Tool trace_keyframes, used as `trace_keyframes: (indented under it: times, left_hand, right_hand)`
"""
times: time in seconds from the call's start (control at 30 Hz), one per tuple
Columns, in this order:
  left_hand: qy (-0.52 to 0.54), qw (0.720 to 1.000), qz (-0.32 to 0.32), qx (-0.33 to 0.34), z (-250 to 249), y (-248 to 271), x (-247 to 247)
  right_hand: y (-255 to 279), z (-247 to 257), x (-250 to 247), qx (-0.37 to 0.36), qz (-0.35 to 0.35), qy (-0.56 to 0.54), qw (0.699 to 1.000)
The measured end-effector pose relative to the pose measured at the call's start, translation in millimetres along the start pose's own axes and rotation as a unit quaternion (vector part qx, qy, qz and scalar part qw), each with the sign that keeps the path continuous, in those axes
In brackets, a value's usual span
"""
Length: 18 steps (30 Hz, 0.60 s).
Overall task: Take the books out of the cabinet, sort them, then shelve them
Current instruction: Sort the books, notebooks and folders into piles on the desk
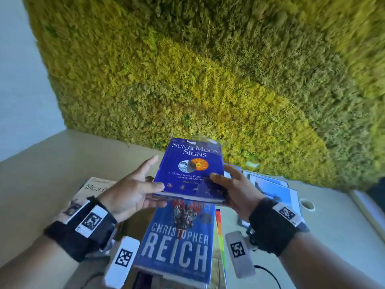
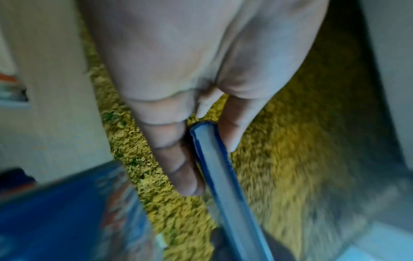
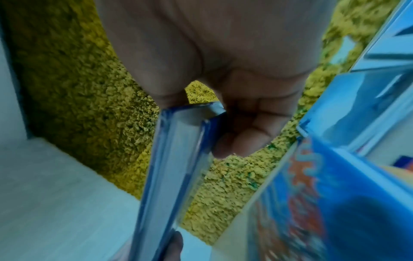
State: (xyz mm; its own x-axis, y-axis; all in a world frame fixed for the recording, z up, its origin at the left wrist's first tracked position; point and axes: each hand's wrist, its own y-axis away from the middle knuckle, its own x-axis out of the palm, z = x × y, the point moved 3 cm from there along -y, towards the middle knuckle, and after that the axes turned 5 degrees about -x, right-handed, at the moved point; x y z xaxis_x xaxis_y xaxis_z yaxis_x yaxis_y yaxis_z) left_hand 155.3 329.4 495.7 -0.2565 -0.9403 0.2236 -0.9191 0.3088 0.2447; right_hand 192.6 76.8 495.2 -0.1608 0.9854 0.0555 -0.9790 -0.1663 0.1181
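Note:
A blue book titled "Sun & Moon Signs" (image 1: 189, 167) is held face up above the table between both hands. My left hand (image 1: 155, 190) pinches its near left corner, thumb on the cover and fingers beneath, the index finger stretched out along the left edge. My right hand (image 1: 224, 184) grips the near right corner, thumb on top. The left wrist view shows the book's page edge (image 2: 214, 159) between thumb and fingers; the right wrist view shows the book's edge (image 3: 176, 150) beside the curled fingers. Directly below lies a blue "Christopher Reich" book (image 1: 177, 243) flat on the table.
A pale book reading "Meat" (image 1: 93, 187) lies to the left on the beige tabletop (image 1: 52, 163). Light blue books (image 1: 273, 190) lie to the right, and a rainbow-spined book (image 1: 218, 230) sits beside the Reich book. A round white ring (image 1: 307, 204) is at right. A moss wall (image 1: 208, 69) stands behind.

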Motion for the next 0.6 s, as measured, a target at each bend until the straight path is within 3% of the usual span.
trace_keyframes:
  times: [0.07, 0.17, 0.23, 0.3, 0.37, 0.43, 0.6]
  left_hand:
    - [-0.153, 0.988, 0.007, -0.009, 20.0, 22.0, 3.0]
    - [-0.366, 0.93, 0.012, -0.039, 47.2, 45.3, -4.2]
    - [-0.471, 0.88, -0.03, -0.043, 62.1, 50.7, -12.8]
    - [-0.504, 0.856, -0.103, -0.038, 69.4, 55.1, -12.6]
    - [-0.441, 0.891, -0.102, -0.038, 76.0, 61.3, -2.4]
    - [-0.34, 0.94, -0.031, -0.029, 85.4, 66.3, 11.5]
    - [-0.21, 0.974, 0.069, -0.042, 111.7, 92.5, 35.6]
  right_hand:
    - [29.3, -18.3, -5.4, 0.004, -0.004, 0.074, 0.997]
    - [68.5, -53.0, -11.2, 0.045, 0.031, 0.244, 0.968]
    - [85.5, -70.9, -16.3, 0.067, 0.035, 0.326, 0.942]
    - [98.7, -75.7, -14.5, 0.059, 0.011, 0.333, 0.941]
    - [108.1, -75.2, -2.2, 0.056, 0.019, 0.312, 0.948]
    - [114.1, -77.6, 8.9, 0.07, 0.034, 0.262, 0.962]
    - [120.7, -87.8, -4.4, 0.087, -0.015, 0.116, 0.989]
